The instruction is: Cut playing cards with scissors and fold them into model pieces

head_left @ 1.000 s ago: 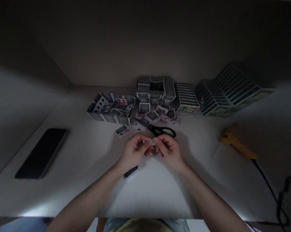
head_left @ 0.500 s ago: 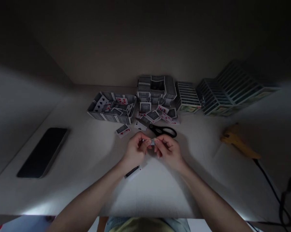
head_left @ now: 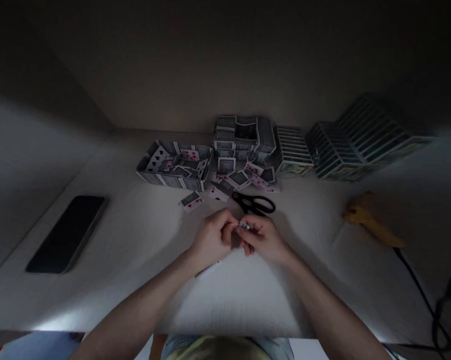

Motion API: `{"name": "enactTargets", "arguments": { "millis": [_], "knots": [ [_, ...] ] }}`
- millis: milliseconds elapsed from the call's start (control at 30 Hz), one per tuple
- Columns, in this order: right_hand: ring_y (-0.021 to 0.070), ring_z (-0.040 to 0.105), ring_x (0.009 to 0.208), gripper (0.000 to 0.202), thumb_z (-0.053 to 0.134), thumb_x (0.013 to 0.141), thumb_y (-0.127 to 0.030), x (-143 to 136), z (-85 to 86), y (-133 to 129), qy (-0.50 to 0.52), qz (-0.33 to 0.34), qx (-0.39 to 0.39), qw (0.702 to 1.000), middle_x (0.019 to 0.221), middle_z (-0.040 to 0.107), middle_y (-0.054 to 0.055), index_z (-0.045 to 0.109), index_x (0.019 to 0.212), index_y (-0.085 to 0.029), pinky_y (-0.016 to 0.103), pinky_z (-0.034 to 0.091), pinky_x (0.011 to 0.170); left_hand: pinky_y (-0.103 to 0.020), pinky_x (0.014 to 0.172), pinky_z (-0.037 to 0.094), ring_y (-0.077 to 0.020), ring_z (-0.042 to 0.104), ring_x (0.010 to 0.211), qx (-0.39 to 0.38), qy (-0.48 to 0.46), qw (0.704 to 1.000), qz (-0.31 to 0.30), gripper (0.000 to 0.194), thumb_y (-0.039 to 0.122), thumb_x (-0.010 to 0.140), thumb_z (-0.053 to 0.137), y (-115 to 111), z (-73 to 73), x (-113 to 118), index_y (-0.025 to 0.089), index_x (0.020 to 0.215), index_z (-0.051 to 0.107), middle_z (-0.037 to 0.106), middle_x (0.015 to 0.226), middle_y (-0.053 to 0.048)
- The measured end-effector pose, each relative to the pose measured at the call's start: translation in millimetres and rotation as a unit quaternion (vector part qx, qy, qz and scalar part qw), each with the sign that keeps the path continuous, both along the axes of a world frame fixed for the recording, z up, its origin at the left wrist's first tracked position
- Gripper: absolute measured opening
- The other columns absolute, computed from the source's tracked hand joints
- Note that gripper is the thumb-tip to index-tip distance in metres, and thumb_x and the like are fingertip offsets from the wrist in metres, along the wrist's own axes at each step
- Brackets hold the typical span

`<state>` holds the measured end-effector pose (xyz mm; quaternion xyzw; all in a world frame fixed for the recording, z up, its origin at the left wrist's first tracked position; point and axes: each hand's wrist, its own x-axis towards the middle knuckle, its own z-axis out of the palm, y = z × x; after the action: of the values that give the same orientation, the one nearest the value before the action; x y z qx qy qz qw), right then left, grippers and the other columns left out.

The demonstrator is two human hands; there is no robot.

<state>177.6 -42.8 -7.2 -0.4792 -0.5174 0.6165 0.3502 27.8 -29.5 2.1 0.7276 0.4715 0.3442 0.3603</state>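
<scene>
Between my fingertips is a small patterned card piece (head_left: 243, 225). My left hand (head_left: 215, 237) pinches its left end, and my right hand (head_left: 263, 237) grips it from the right with thumb and forefinger. Just beyond my hands lie black-handled scissors (head_left: 253, 203), their blades toward the loose cards. Cut playing cards (head_left: 238, 179) are scattered behind the scissors, and another card piece (head_left: 191, 201) rests to their left. Partly hidden under my left wrist, a further card piece (head_left: 207, 270) lies on the table.
An open card-covered box (head_left: 171, 181) holds card pieces. Behind are a card-built structure (head_left: 244, 140) and striped boxes (head_left: 293, 150), (head_left: 338, 150) at the right. A phone (head_left: 66, 235) lies left; a yellow glue gun (head_left: 371, 220) with a black cord lies right.
My left hand has turned and its fingers have curled further around the card piece. The piece has tilted and shifted slightly right, and my right fingers have spread lower.
</scene>
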Motion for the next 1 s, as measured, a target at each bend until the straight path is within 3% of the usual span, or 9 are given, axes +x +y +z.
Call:
{"name": "enactTargets", "arguments": {
  "millis": [200,367,500,700,800,900,1000],
  "knots": [
    [0.0038,0.035,0.026,0.025,0.053,0.076,-0.039,-2.9,4.7,-1.3,-0.031,-0.011,-0.006,0.999,0.043,0.046,-0.008,0.047,0.062,-0.018,0.016,0.024,0.027,-0.017,0.052,0.035,-0.0077,0.049,0.057,0.031,0.023,0.999,-0.011,0.014,0.007,0.073,0.043,0.9,-1.0,-1.1,0.016,0.067,0.052,0.057,0.062,0.002],
    [0.0046,0.035,0.037,0.027,0.055,0.076,-0.038,-1.7,2.4,-0.2,-0.018,-0.017,0.032,0.999,0.045,0.043,-0.007,0.049,0.06,-0.017,0.018,0.024,0.036,-0.017,0.05,0.036,-0.0074,0.049,0.055,-0.066,-0.055,0.996,-0.016,0.008,0.014,0.074,0.049,7.3,-5.4,-4.3,0.015,0.067,0.053,0.056,0.06,0.002],
    [0.0049,0.035,0.039,0.025,0.057,0.076,-0.038,1.3,0.0,2.0,0.017,-0.002,0.021,1.0,0.046,0.045,-0.006,0.052,0.064,-0.017,0.019,0.024,0.037,-0.017,0.045,0.037,-0.0064,0.048,0.048,-0.174,-0.154,0.972,-0.032,0.007,0.021,0.075,0.053,12.0,-3.2,-3.8,0.014,0.071,0.054,0.053,0.056,0.003],
    [0.0045,0.04,0.032,0.025,0.057,0.076,-0.039,-2.0,5.0,4.9,0.091,0.003,-0.035,0.995,0.048,0.051,-0.006,0.05,0.069,-0.017,0.018,0.026,0.032,-0.017,0.036,0.034,-0.0062,0.045,0.037,-0.227,-0.245,0.943,0.0,0.027,0.042,0.081,0.048,18.4,-5.2,-3.8,0.016,0.089,0.05,0.051,0.051,0.006],
    [0.0055,0.044,0.032,0.026,0.057,0.076,-0.04,-3.8,6.5,5.1,0.118,0.0,-0.049,0.992,0.05,0.054,-0.006,0.047,0.068,-0.018,0.018,0.031,0.032,-0.018,0.037,0.032,-0.0064,0.044,0.038,-0.216,-0.219,0.951,-0.021,0.035,0.05,0.082,0.042,18.8,-7.6,-6.0,0.016,0.076,0.048,0.049,0.049,0.005],
    [0.0067,0.048,0.033,0.026,0.055,0.077,-0.041,-2.8,4.7,5.3,0.121,0.007,-0.049,0.991,0.051,0.055,-0.005,0.047,0.07,-0.018,0.018,0.034,0.032,-0.018,0.041,0.031,-0.0059,0.042,0.044,-0.183,-0.136,0.972,-0.055,0.034,0.046,0.078,0.051,16.7,-8.0,-6.6,0.016,0.064,0.045,0.045,0.049,0.005],
    [0.0048,0.041,0.029,0.026,0.055,0.078,-0.041,-1.0,3.2,5.5,0.094,0.013,-0.038,0.995,0.046,0.051,-0.007,0.047,0.069,-0.018,0.016,0.029,0.029,-0.018,0.043,0.029,-0.0058,0.038,0.047,-0.136,-0.075,0.986,-0.061,0.033,0.042,0.079,0.05,14.0,-9.3,-5.3,0.016,0.06,0.044,0.042,0.05,0.005]
  ]
}}
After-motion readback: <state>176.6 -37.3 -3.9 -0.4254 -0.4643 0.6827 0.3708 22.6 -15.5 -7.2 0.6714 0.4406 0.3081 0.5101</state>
